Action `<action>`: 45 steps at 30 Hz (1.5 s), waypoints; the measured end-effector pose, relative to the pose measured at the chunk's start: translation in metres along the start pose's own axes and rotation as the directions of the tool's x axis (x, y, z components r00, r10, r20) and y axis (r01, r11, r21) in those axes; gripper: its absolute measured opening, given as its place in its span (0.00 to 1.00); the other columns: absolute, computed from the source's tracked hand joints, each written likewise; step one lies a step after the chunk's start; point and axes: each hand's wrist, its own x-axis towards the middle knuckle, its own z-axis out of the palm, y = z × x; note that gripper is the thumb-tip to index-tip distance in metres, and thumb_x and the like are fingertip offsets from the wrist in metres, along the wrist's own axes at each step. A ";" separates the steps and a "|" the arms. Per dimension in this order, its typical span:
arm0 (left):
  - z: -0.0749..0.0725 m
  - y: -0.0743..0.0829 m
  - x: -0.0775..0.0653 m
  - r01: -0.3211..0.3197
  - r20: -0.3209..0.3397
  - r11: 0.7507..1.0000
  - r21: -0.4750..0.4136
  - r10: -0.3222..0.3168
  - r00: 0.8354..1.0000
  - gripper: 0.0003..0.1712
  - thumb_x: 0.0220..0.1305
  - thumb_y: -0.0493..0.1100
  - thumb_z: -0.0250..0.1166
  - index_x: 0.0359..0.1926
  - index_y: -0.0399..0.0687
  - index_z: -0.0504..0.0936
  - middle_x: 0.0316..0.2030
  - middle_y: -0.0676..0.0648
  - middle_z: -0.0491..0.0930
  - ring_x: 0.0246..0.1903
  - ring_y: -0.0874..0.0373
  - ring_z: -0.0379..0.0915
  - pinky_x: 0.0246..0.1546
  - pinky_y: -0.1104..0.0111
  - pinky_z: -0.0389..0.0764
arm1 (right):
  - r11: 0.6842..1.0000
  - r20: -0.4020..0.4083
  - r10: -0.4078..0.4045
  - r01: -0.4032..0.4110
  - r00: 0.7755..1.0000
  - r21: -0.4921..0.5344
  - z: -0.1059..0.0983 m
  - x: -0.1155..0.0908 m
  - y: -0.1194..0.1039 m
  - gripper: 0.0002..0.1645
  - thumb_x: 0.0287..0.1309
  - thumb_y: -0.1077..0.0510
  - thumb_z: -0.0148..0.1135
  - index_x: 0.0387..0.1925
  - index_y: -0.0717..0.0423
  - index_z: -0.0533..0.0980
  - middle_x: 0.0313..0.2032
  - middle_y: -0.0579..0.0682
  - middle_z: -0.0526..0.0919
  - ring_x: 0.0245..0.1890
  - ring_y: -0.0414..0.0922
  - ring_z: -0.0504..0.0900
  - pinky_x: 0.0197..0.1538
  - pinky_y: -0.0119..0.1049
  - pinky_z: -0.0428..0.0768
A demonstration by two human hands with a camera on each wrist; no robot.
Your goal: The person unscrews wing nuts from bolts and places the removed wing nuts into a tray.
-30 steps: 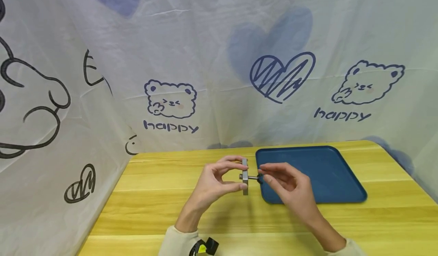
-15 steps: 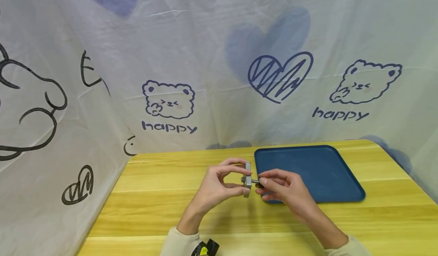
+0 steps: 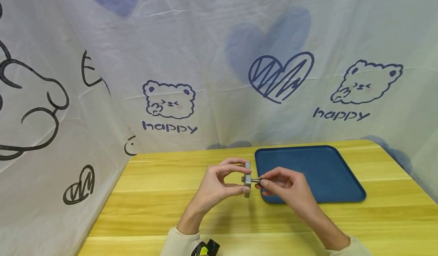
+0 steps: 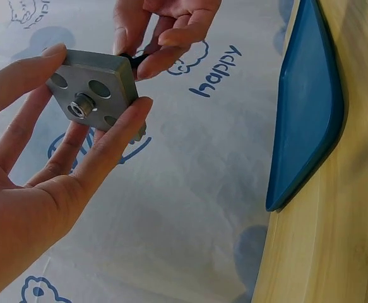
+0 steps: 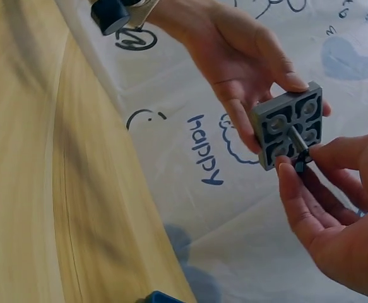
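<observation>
My left hand (image 3: pixel 215 183) holds a square grey metal plate (image 3: pixel 248 167) by its edges, thumb below and fingers above, upright over the table. Holes surround the plate's middle, where a bolt (image 4: pixel 81 106) passes through, its socket head on the left-hand side. The back of the plate (image 5: pixel 275 123) is ribbed, and the bolt's bare shank (image 5: pixel 297 137) sticks out there. On the shank's end sits a small black piece (image 5: pixel 301 161), perhaps a knob or wing nut. My right hand (image 3: pixel 289 185) pinches that black piece between thumb and fingers, which partly hide it.
A blue tray (image 3: pixel 318 172) lies on the wooden table (image 3: pixel 164 195), behind and beside my right hand. Printed white cloth (image 3: pixel 219 96) hangs behind and to the left of the table. A wrist-worn device (image 3: pixel 205 247) sits on my left sleeve.
My right fingers, looser around the black piece a second ago, have closed on it and turned slightly. The plate has shifted a little to the right and tilted in my left hand.
</observation>
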 end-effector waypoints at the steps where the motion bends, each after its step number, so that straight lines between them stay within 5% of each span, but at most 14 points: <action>1: 0.000 0.001 0.000 0.004 -0.002 1.000 -0.004 -0.004 1.000 0.21 0.55 0.25 0.75 0.52 0.31 0.86 0.63 0.39 0.74 0.66 0.42 0.70 0.49 0.53 0.87 | 0.999 -0.003 -0.032 0.032 0.999 -0.024 0.000 0.000 0.000 0.13 0.65 0.63 0.69 0.46 0.69 0.81 0.44 0.61 0.88 0.42 0.52 0.90 0.45 0.53 0.87; 5: -0.001 0.002 0.000 0.012 -0.010 1.000 -0.008 -0.012 1.000 0.21 0.55 0.25 0.75 0.52 0.32 0.86 0.63 0.39 0.74 0.65 0.43 0.71 0.49 0.53 0.87 | 0.973 -0.015 -0.193 0.190 0.981 -0.134 0.003 -0.002 0.000 0.06 0.62 0.68 0.70 0.41 0.63 0.83 0.45 0.59 0.87 0.43 0.48 0.90 0.44 0.46 0.88; 8: -0.002 0.002 0.000 0.014 -0.012 1.000 -0.011 -0.014 1.000 0.21 0.56 0.25 0.75 0.52 0.31 0.85 0.63 0.40 0.74 0.65 0.44 0.71 0.51 0.52 0.86 | 0.918 0.007 -0.333 0.326 0.943 -0.224 0.006 -0.003 0.000 0.09 0.60 0.72 0.69 0.39 0.58 0.84 0.45 0.58 0.87 0.44 0.46 0.89 0.44 0.42 0.89; 14: -0.004 0.002 -0.001 -0.008 -0.008 1.000 0.009 0.008 1.000 0.21 0.57 0.27 0.75 0.53 0.32 0.85 0.64 0.38 0.74 0.67 0.42 0.69 0.62 0.49 0.78 | 0.716 0.104 -0.584 0.572 0.805 -0.400 0.007 -0.002 0.005 0.21 0.52 0.78 0.72 0.39 0.50 0.84 0.45 0.56 0.87 0.44 0.46 0.88 0.42 0.34 0.88; 19: -0.005 0.003 -0.001 -0.016 -0.009 1.000 0.027 0.016 1.000 0.21 0.57 0.30 0.76 0.53 0.34 0.86 0.63 0.40 0.75 0.66 0.46 0.70 0.68 0.53 0.72 | 0.515 0.163 -0.740 0.705 0.653 -0.488 0.006 0.002 0.010 0.03 0.68 0.59 0.67 0.38 0.53 0.85 0.46 0.57 0.87 0.42 0.50 0.89 0.44 0.27 0.86; 22: -0.005 0.004 -0.002 -0.019 -0.013 0.999 0.029 0.019 1.000 0.21 0.57 0.31 0.77 0.53 0.35 0.86 0.62 0.42 0.76 0.66 0.49 0.71 0.70 0.54 0.70 | 0.407 0.195 -0.795 0.743 0.575 -0.532 0.007 0.005 0.012 0.15 0.74 0.52 0.60 0.36 0.56 0.85 0.46 0.58 0.87 0.42 0.53 0.89 0.47 0.25 0.84; 24: -0.006 0.005 -0.002 -0.022 -0.016 0.999 0.031 0.023 1.000 0.21 0.57 0.31 0.77 0.52 0.35 0.86 0.61 0.43 0.77 0.65 0.50 0.71 0.70 0.54 0.69 | 0.358 0.210 -0.815 0.754 0.540 -0.550 0.008 0.006 0.013 0.17 0.75 0.52 0.58 0.35 0.58 0.84 0.45 0.59 0.87 0.41 0.54 0.89 0.49 0.24 0.83; 26: -0.005 0.005 -0.002 -0.025 -0.016 0.999 0.035 0.026 1.000 0.21 0.57 0.32 0.77 0.52 0.35 0.86 0.61 0.43 0.77 0.65 0.50 0.71 0.71 0.53 0.68 | 0.351 0.212 -0.820 0.759 0.532 -0.548 0.008 0.007 0.013 0.16 0.75 0.53 0.59 0.35 0.59 0.84 0.45 0.60 0.87 0.41 0.55 0.89 0.50 0.25 0.83; 29: -0.005 0.006 -0.002 -0.027 -0.019 0.999 0.035 0.028 0.999 0.20 0.57 0.31 0.77 0.52 0.35 0.86 0.61 0.43 0.77 0.66 0.51 0.71 0.72 0.53 0.66 | 0.422 0.192 -0.791 0.745 0.581 -0.517 0.007 0.005 0.012 0.07 0.70 0.57 0.66 0.38 0.58 0.84 0.47 0.60 0.86 0.44 0.53 0.88 0.48 0.26 0.84; 32: -0.005 0.005 -0.001 -0.028 -0.024 0.999 0.040 0.029 0.999 0.20 0.57 0.30 0.76 0.52 0.36 0.86 0.61 0.44 0.77 0.66 0.51 0.70 0.72 0.53 0.66 | 0.610 0.153 -0.692 0.684 0.706 -0.400 0.006 0.003 0.010 0.13 0.59 0.68 0.73 0.45 0.59 0.82 0.51 0.62 0.84 0.50 0.51 0.86 0.47 0.33 0.87; 35: -0.006 0.004 -0.001 -0.026 -0.027 0.999 0.034 0.027 0.999 0.20 0.56 0.29 0.76 0.52 0.35 0.86 0.62 0.43 0.76 0.66 0.50 0.70 0.68 0.51 0.72 | 0.808 0.106 -0.522 0.530 0.846 -0.257 0.005 0.000 0.007 0.24 0.56 0.76 0.70 0.54 0.62 0.78 0.55 0.64 0.81 0.54 0.50 0.84 0.47 0.42 0.88; 38: -0.005 0.003 -0.001 -0.016 -0.021 1.000 0.008 0.016 1.000 0.21 0.56 0.27 0.76 0.52 0.32 0.86 0.63 0.42 0.75 0.66 0.47 0.70 0.58 0.49 0.81 | 0.937 0.040 -0.317 0.319 0.948 -0.141 0.003 -0.001 0.003 0.18 0.67 0.72 0.63 0.57 0.65 0.76 0.53 0.64 0.82 0.51 0.49 0.86 0.45 0.48 0.88; 41: -0.004 0.002 0.000 -0.009 -0.013 1.000 -0.019 0.008 1.000 0.22 0.55 0.24 0.75 0.52 0.30 0.85 0.63 0.40 0.74 0.65 0.45 0.71 0.50 0.51 0.86 | 0.993 -0.001 -0.109 0.109 0.994 -0.045 0.002 0.000 -0.002 0.18 0.74 0.62 0.60 0.59 0.69 0.75 0.49 0.65 0.84 0.44 0.51 0.88 0.43 0.50 0.89; 45: -0.003 0.000 0.000 -0.012 0.000 1.000 -0.008 0.012 1.000 0.21 0.54 0.23 0.74 0.52 0.29 0.85 0.63 0.38 0.74 0.64 0.44 0.71 0.50 0.53 0.86 | 0.992 0.004 0.116 -0.116 0.993 0.044 0.001 0.002 -0.005 0.25 0.73 0.55 0.62 0.60 0.71 0.74 0.46 0.62 0.87 0.42 0.51 0.89 0.43 0.48 0.89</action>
